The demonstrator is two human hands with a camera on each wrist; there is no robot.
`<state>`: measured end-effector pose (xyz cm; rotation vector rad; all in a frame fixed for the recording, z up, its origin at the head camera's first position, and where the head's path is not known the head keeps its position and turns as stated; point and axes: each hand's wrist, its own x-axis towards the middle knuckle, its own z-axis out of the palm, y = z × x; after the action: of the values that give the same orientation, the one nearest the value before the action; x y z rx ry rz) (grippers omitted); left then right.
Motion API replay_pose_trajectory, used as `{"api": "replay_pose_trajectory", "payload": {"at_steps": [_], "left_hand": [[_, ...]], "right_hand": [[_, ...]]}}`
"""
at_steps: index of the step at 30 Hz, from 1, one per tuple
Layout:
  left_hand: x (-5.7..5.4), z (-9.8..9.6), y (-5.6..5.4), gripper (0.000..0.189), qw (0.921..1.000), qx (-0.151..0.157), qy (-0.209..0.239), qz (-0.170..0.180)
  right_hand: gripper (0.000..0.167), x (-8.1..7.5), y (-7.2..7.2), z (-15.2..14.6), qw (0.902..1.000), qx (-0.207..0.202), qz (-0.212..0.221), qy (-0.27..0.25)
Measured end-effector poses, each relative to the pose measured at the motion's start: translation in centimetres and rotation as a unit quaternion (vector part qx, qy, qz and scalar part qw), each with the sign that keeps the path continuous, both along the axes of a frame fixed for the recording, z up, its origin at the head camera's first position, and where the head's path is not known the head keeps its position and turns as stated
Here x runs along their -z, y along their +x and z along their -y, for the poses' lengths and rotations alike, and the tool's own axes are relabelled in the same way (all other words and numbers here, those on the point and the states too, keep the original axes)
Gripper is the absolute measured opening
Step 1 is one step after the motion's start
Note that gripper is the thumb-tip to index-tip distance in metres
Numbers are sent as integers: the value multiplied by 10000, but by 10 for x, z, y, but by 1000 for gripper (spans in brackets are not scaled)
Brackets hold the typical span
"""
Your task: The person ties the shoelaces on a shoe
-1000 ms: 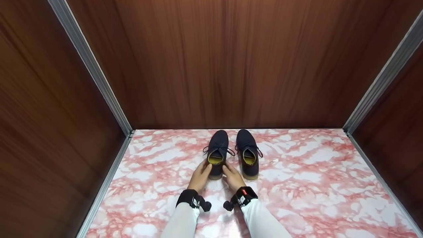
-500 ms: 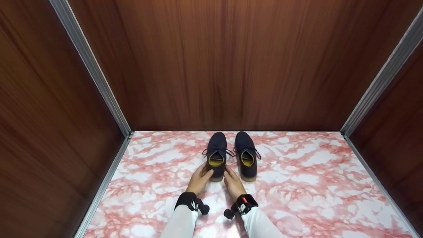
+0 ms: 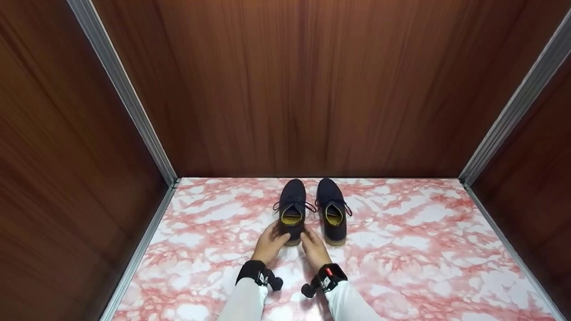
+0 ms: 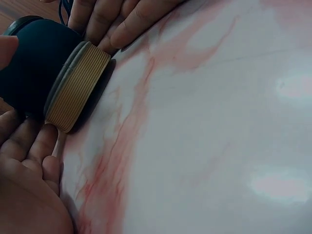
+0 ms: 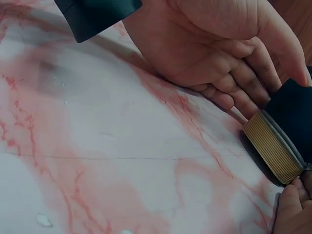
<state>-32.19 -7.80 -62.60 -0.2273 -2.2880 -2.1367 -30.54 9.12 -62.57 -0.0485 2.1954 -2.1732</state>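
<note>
A pair of dark navy lace-up shoes stands on the floor in the head view, toes toward the back wall. My left hand (image 3: 269, 243) holds the left side of the left shoe's (image 3: 293, 191) heel, thumb near its back. On the opposite side my right hand (image 3: 315, 246) grips the same heel, thumb tip against it. In the left wrist view, bent fingers flank the ribbed tan sole (image 4: 78, 87), which sits on the floor. The right shoe (image 3: 331, 191) stands close by on the right, untouched. Both insides are yellow.
The floor (image 3: 401, 258) has a red and white marbled pattern. A brown wood-grain wall (image 3: 290, 89) rises right behind the toes. Side panels with grey metal strips (image 3: 125, 89) stand at left and right.
Both thumbs have slid slightly down the left shoe's heel, away from the collar. The head view has tilted a little; the shoes keep their places beside each other.
</note>
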Motion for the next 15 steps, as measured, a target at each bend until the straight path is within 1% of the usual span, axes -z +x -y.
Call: {"api": "replay_pose_trajectory", "payload": {"at_steps": [3,10,12,15], "left_hand": [[1,-1,-1,66,10000,2,94,-9],[2,2,-6,67,9998,-155,71,-34],[2,3,-4,69,9995,-293,97,19],[4,6,4,71,9984,-522,157,130]], "right_hand": [[59,0,3,-1,9998,-53,56,-168],[58,0,9,0,9985,-235,93,-494],[59,1,13,0,9979,-309,135,-556],[59,4,22,0,9964,-401,225,-705]]}}
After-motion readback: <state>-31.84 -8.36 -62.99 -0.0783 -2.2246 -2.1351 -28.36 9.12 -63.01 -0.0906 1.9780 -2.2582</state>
